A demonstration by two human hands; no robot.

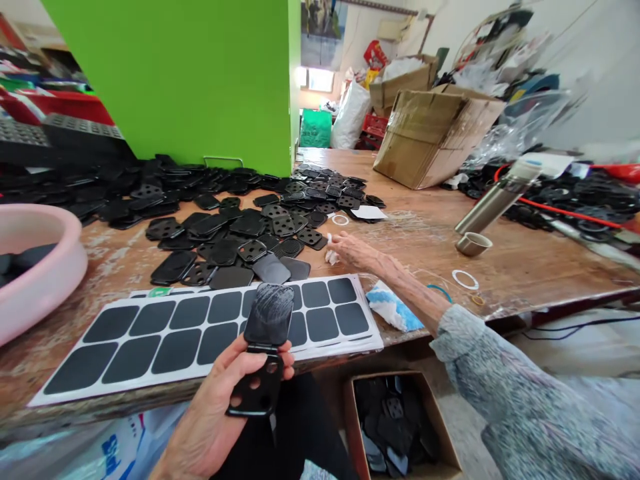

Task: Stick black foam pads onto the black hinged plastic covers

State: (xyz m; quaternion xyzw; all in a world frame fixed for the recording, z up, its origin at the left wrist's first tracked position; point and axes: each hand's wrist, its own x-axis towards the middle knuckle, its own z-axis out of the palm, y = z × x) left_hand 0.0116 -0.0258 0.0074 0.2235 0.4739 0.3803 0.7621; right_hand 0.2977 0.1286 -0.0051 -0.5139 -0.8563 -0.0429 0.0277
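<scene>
Your left hand (210, 417) gripping black perforated plate (257, 393), fingers closed round its edge, glossy black pad (269, 315) rising above it, both held over sheet of black pads on white backing (367, 337). Your right hand (353, 250) reaching across wooden workbench (500, 267), fingertips (333, 241) touching white tissue scrap (331, 256); cannot tell whether pinching it. Loose black plates (225, 230) lying heaped beyond sheet; more filling cardboard box (350, 413) below bench edge.

A black plate (263, 393), its near half pierced with round holes, its far half a scratched, glossy pad, stands tilted upright in the left hand (215, 413).
</scene>
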